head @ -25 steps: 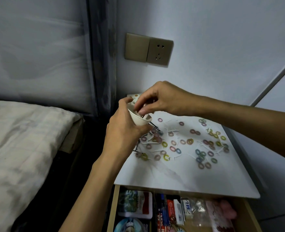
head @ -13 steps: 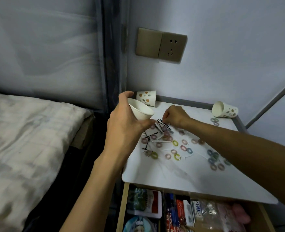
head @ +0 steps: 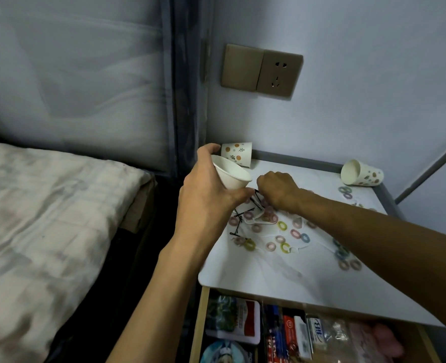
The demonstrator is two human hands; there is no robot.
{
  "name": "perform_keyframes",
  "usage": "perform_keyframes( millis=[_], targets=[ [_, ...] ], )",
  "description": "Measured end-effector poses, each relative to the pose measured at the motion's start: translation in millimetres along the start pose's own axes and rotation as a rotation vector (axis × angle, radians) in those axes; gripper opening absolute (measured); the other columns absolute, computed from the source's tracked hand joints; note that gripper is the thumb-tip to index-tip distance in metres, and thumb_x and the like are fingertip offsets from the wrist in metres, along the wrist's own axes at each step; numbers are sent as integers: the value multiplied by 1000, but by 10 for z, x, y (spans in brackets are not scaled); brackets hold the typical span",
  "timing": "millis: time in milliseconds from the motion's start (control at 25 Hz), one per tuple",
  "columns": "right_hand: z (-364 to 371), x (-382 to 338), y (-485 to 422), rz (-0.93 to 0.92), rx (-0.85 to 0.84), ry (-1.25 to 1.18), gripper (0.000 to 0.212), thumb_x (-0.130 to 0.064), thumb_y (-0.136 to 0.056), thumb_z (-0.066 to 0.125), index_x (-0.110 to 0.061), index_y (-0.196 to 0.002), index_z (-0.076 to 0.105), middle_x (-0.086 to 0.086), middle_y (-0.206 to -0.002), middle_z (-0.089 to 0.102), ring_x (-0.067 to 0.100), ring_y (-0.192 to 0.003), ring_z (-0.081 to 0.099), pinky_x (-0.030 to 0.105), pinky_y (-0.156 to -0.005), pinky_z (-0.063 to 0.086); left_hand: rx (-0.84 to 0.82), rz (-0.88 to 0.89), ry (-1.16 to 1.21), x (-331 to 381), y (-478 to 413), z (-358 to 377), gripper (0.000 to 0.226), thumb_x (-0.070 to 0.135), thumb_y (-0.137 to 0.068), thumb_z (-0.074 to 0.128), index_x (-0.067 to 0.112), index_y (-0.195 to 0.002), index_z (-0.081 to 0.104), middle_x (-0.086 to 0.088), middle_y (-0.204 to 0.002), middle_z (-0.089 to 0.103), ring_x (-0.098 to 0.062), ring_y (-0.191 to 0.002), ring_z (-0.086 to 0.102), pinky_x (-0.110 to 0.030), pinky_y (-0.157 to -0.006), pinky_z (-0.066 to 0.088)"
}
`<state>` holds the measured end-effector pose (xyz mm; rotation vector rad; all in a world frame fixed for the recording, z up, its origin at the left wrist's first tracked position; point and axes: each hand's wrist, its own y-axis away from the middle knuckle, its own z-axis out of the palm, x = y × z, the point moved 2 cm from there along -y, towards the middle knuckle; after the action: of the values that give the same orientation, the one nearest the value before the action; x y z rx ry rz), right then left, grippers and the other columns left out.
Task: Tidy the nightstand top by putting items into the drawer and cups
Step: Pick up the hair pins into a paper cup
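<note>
My left hand [head: 206,197] holds a white paper cup [head: 229,175] tilted to the right above the nightstand's left edge. My right hand [head: 277,191] is down on the white nightstand top [head: 256,273], its fingers curled and pinching black hairpins [head: 257,199] just right of the cup. More black hairpins [head: 239,225] lie below. Several small coloured hair rings [head: 282,226] are scattered across the top. The drawer [head: 295,334] below stands open, filled with packets.
An upside-down spotted paper cup [head: 236,153] stands at the back left corner. Another spotted cup [head: 362,174] lies on its side at the back right. A bed [head: 46,218] is on the left. A wall socket [head: 262,70] is above.
My right hand left the cup's mouth, dropped to the nightstand top and closed on the hairpins. The left hand still holds the cup, now tilted more.
</note>
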<state>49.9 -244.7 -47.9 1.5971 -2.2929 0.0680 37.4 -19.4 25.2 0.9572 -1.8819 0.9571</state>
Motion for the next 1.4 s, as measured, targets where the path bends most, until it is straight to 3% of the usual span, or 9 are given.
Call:
perform_keyframes(
  millis=[120, 280, 400, 600, 800, 1000, 1120, 1240, 1400],
  targets=[
    [52, 54, -18, 23, -37, -70, 27, -14, -91, 59, -4, -115, 54, 16, -116, 61, 33, -103, 61, 31, -69, 38, 2, -4, 11, -13, 2, -28, 84, 31, -65, 88, 30, -133, 39, 7, -116, 61, -13, -101, 61, -27, -83, 52],
    [-71, 257, -32, 121, 107, -651, 5, -9, -95, 49, -11, -95, 53, 14, -98, 68, 25, -77, 62, 30, -63, 44, 4, -9, 10, -29, -9, -71, 85, 31, -66, 87, 30, -135, 38, 7, -117, 61, -14, -102, 59, -24, -81, 48],
    [-483, 344, 130, 97, 282, -982, 14, -8, -97, 48, -12, -95, 61, 1, -75, 66, 10, -60, 58, 26, -61, 47, -1, -19, 4, -23, -9, -70, 85, 32, -65, 87, 31, -134, 38, 9, -114, 59, -14, -100, 59, -28, -82, 50],
    [-1347, 170, 591, -319, 277, -959, 13, -14, -92, 64, -8, -97, 73, -2, -78, 69, -5, -59, 56, 10, -59, 42, -22, -26, 11, 31, 21, -3, 86, 32, -64, 87, 31, -134, 37, 8, -115, 60, -16, -102, 60, -36, -87, 52],
    [-1591, -184, 915, -565, 121, -672, 11, -21, -86, 71, -20, -96, 76, -6, -85, 73, 8, -71, 65, 19, -63, 51, -43, -17, 21, 67, 45, 31, 85, 31, -63, 86, 31, -132, 38, 11, -111, 65, -13, -95, 65, -39, -81, 54],
    [-1300, 102, 631, -245, 275, -902, 9, -17, -87, 70, -10, -90, 75, -2, -76, 71, -2, -58, 58, 13, -58, 44, -13, -25, 23, 54, 39, -29, 87, 30, -64, 88, 30, -134, 37, 6, -116, 62, -14, -100, 61, -28, -81, 50],
    [-689, 188, 364, 34, 85, -779, 7, -14, -87, 70, -9, -88, 73, 2, -75, 70, 6, -58, 59, 19, -57, 44, 8, -27, 18, 23, 29, -86, 89, 29, -64, 88, 29, -137, 37, 5, -118, 61, -16, -103, 60, -30, -84, 51],
    [-136, 161, 137, 219, 4, -724, 20, -22, -83, 74, -3, -88, 73, 11, -87, 73, 19, -78, 66, 27, -66, 50, 21, -28, 15, 21, 29, -130, 89, 30, -64, 88, 29, -136, 37, 4, -118, 60, -19, -103, 60, -36, -88, 52],
    [84, 47, -11, 279, -28, -691, 22, -25, -82, 69, -8, -70, 61, 13, -79, 66, 31, -84, 67, 31, -60, 46, 28, -31, 28, 7, 10, -146, 87, 30, -64, 89, 29, -135, 38, 5, -116, 60, -17, -102, 59, -34, -87, 52]
  ],
)
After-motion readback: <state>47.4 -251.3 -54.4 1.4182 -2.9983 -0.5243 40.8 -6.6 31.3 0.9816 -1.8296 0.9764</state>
